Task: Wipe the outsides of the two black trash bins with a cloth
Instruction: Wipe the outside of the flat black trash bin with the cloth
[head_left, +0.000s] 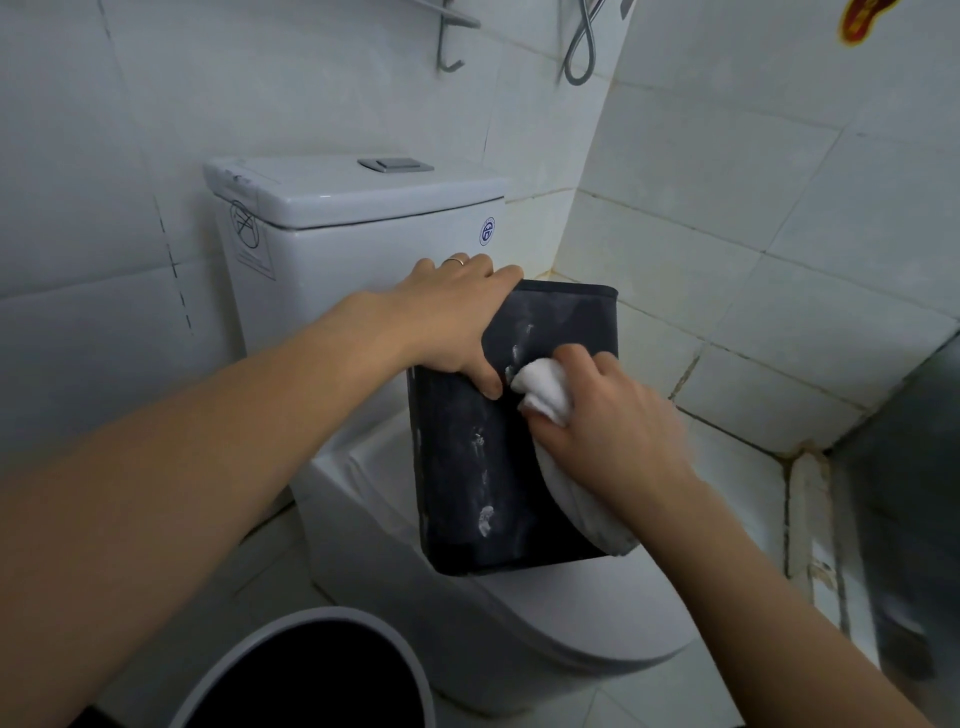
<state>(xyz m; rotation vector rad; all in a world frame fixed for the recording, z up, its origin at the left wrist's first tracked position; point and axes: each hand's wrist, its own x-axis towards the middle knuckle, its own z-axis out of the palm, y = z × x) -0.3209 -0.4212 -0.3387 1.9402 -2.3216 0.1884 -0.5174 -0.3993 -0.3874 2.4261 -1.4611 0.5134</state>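
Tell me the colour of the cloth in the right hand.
White cloth, seen in the head view.

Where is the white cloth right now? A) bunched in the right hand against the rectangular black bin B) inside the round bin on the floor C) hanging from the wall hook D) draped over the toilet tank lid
A: the right hand holds the bunched white cloth pressed against the side of the rectangular black bin, which the left hand steadies.

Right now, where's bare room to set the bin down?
Bare: closed white toilet lid in front of the rectangular black bin; tank top left of the flush button. Crowded: floor bottom-left, taken by the round grey-rimmed bin.
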